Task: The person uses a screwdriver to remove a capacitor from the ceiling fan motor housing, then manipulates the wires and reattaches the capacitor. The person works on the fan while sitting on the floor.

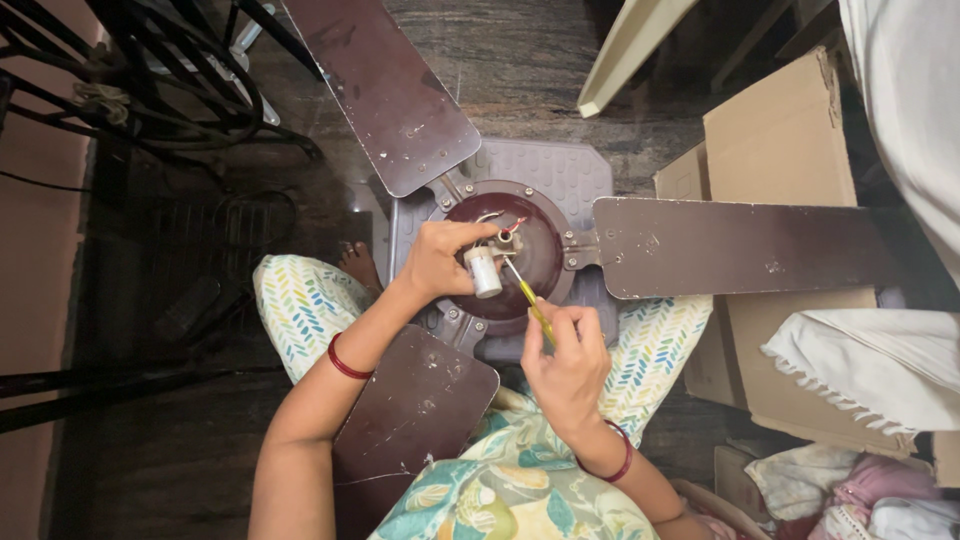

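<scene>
A dark brown ceiling fan lies on a grey plastic stool point(560, 170), its round motor hub point(540, 250) facing up with three blades spread out. My left hand point(440, 260) rests on the hub and holds a small white cylindrical capacitor point(484, 272) with wires at its top. My right hand point(565, 350) grips a yellow-handled screwdriver point(530, 298), whose tip points into the hub near the capacitor's wires. One blade point(420, 400) lies across my lap.
Cardboard boxes point(780, 150) stand at the right under the right blade point(740, 245). White cloth point(870, 365) and a pile of clothes point(850, 495) lie at the lower right. Black metal furniture frames point(140, 80) stand at the upper left on a dark stone floor.
</scene>
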